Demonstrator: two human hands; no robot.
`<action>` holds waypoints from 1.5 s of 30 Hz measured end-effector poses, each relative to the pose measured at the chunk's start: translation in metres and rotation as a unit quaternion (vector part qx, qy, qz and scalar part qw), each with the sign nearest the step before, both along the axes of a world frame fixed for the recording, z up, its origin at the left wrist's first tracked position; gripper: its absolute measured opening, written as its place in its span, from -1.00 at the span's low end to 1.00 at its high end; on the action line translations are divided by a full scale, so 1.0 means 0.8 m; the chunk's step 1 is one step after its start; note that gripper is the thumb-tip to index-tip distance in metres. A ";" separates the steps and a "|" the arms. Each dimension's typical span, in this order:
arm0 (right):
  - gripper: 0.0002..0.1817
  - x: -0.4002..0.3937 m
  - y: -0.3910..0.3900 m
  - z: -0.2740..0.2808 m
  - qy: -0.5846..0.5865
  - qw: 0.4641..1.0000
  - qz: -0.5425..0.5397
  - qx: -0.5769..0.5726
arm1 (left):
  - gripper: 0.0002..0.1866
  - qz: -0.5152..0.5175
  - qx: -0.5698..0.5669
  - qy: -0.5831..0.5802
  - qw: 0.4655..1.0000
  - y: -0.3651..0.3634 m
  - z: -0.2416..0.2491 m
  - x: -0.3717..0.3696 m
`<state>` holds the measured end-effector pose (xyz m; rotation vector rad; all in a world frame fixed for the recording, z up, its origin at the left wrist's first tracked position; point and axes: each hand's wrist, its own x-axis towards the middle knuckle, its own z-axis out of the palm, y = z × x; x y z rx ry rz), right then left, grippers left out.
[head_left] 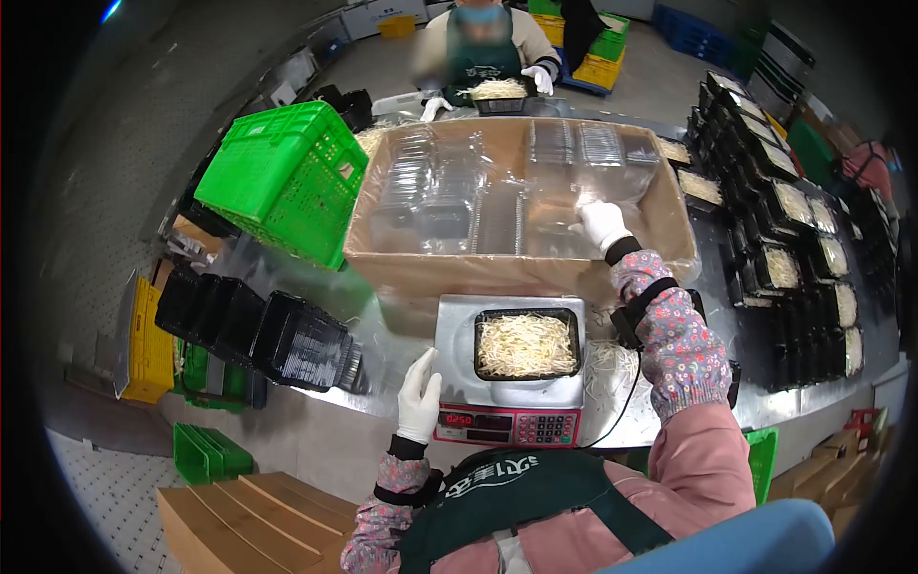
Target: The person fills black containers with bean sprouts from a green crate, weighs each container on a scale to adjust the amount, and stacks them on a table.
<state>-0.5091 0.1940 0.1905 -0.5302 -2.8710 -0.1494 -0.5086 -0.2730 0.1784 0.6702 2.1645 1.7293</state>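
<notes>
My left hand (419, 397), in a white glove, is open with its fingers stretched out beside the left edge of the scale (459, 330). On the scale's plate sits a black tray of bean sprouts (527, 345), and the red display reads about 0.250. My right hand (603, 228), also gloved, reaches inside the cardboard box (497, 271) among stacks of clear plastic lids (497, 218). Its fingers are curled, and what they grip, if anything, is hard to make out against the shiny plastic. Loose sprouts (612, 368) lie to the right of the scale.
Nested black trays (301, 340) lie at the left, below a tilted green crate (277, 172). Stacks of filled trays (779, 268) line the right side. Across the table, a person in white gloves is at a sprout-filled tray (499, 96). A cable runs beside the scale.
</notes>
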 end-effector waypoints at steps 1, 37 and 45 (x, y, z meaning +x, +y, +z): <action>-0.80 0.019 0.000 0.016 0.061 0.998 0.020 0.007 | -0.53 -0.006 -0.003 0.004 1.000 0.004 0.000 -0.004; -0.94 0.076 -0.276 -0.017 0.112 0.956 0.197 -0.188 | -0.50 0.218 0.348 -0.187 0.892 -0.047 0.045 -0.048; -0.89 0.096 -0.265 0.017 0.117 0.943 0.171 -0.260 | -0.49 0.207 0.354 -0.182 0.894 -0.046 0.046 -0.046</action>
